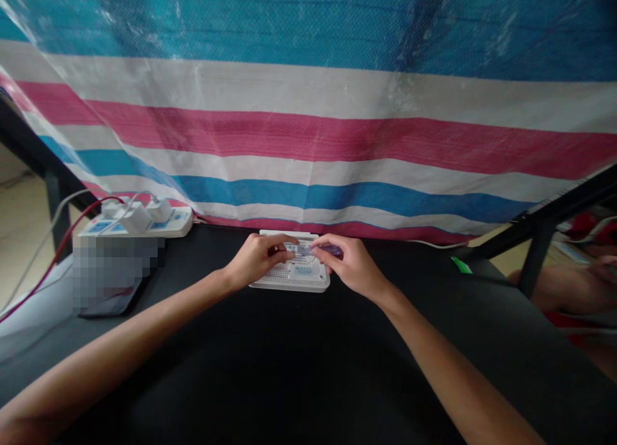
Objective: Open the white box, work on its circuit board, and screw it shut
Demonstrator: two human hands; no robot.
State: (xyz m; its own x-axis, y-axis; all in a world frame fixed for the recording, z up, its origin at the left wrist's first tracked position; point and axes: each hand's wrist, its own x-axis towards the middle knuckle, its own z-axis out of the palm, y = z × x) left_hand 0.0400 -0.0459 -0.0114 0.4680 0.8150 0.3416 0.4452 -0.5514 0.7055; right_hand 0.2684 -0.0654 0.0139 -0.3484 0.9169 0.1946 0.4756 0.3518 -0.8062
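Observation:
A flat white device [295, 274] with a perforated top and a pale blue label lies at the far middle of a black table [299, 368]. Both of my hands rest over its far half. My left hand [255, 257] has its fingers curled, pinching a small clear piece [303, 249] above the device. My right hand [351, 263] also pinches that same small piece from the right side, with a purplish part showing between its fingers. What exactly the piece is I cannot make out.
A white power strip [137, 223] with plugs and red and white cables sits at the back left. A dark phone [113, 297] lies in front of it, partly blurred. A striped blue, white and pink tarp [308, 110] hangs behind. Another person's arm [573, 287] shows at right.

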